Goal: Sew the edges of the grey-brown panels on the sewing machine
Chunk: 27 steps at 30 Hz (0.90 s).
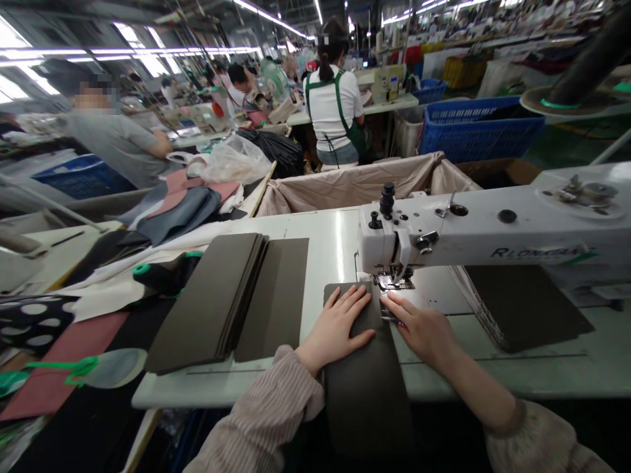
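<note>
A long dark olive panel [367, 394] lies on the sewing table, its far right corner close to the needle area and its near end hanging past the table edge. My left hand [340, 325] rests flat on the panel with fingers spread. My right hand [424, 328] is at the panel's right edge, fingers stretched forward beside the presser foot [394, 281]. The white sewing machine [473, 226] stands over the right side of the table. Whether the panel's edge is under the foot cannot be made out.
Left of my hands is a stack of dark panels [207, 299], with another panel [276, 295] beside it. More panels [522, 305] lie under the machine arm. A thread cone [158, 276] and fabric scraps [172, 203] lie further left. A cloth-lined bin [355, 184] borders the table's back; people sit beyond.
</note>
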Available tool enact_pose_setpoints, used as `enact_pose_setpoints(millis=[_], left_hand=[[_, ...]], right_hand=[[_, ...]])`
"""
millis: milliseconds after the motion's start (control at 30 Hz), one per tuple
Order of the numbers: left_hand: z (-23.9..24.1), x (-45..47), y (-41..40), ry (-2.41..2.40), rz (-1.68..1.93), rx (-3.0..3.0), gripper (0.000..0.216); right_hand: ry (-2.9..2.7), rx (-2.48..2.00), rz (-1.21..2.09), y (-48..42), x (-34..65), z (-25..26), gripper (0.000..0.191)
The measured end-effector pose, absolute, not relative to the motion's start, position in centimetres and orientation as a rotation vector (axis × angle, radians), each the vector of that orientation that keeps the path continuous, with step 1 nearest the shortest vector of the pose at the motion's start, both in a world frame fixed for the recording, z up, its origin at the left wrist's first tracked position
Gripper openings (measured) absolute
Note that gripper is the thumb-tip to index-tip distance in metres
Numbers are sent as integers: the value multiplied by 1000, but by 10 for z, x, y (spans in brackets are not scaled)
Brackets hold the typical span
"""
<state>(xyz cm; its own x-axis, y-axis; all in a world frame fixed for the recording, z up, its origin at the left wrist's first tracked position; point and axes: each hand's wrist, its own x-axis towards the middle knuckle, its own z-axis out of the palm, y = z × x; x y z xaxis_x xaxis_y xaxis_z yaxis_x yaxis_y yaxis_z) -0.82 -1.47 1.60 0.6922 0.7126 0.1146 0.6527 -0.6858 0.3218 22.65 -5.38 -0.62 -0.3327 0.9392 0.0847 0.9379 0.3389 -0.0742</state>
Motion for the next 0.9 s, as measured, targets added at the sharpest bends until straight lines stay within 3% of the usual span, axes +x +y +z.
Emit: enact_pose_setpoints(millis=[767, 900], left_hand=[[15, -9, -10, 1067, 379, 2638, 62], [15, -9, -10, 1053, 387, 2652, 50]], right_hand=[[-2501, -1761, 20, -53, 226, -6, 60], [-2496, -1765, 9, -53, 226, -7, 59]])
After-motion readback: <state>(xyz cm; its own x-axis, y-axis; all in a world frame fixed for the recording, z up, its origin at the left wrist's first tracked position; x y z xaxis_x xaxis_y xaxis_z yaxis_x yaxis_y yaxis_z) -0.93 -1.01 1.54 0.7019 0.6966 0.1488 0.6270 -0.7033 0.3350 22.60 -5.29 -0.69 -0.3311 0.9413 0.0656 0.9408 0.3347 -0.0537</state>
